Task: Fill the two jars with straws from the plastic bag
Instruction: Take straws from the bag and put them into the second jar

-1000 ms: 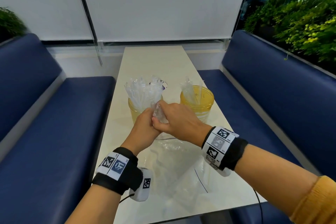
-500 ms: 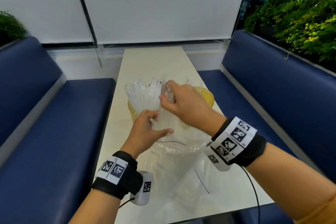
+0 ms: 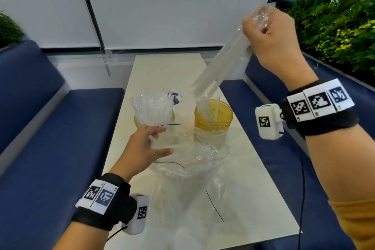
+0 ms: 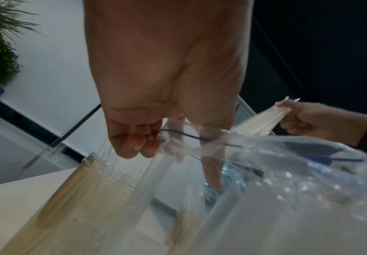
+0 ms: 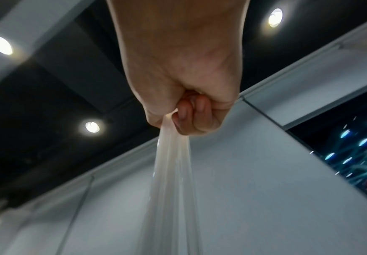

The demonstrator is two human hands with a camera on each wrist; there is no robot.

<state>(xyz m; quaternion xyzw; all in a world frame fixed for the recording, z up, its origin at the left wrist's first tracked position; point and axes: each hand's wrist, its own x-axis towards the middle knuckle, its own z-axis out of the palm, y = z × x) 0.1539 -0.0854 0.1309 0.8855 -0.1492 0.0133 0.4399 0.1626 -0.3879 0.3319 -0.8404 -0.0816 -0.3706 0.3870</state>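
My right hand (image 3: pixel 263 26) is raised high at the right and grips the top of a bundle of wrapped straws (image 3: pixel 219 65). The bundle slants down-left, its lower ends just above the right amber jar (image 3: pixel 213 122), which holds a few straws. The left amber jar (image 3: pixel 140 122) is packed with straws (image 3: pixel 152 105). My left hand (image 3: pixel 160 140) pinches the rim of the clear plastic bag (image 3: pixel 192 160) in front of the jars. The left wrist view shows the fingers (image 4: pixel 147 145) curled on the bag's blue-lined edge (image 4: pixel 195 138). In the right wrist view my fist (image 5: pixel 187 117) clamps the straws (image 5: pixel 173 163).
The jars and bag stand on a narrow white table (image 3: pixel 166 71) between two blue bench seats (image 3: pixel 50 148), (image 3: pixel 304 158). Green plants (image 3: pixel 341 26) rise behind the right bench. A white blind (image 3: pixel 172 6) closes off the far end.
My right hand has pulled a bundle of straws up out of the bag and lifted it high to the right. The left hand has stayed at the bag's rim.
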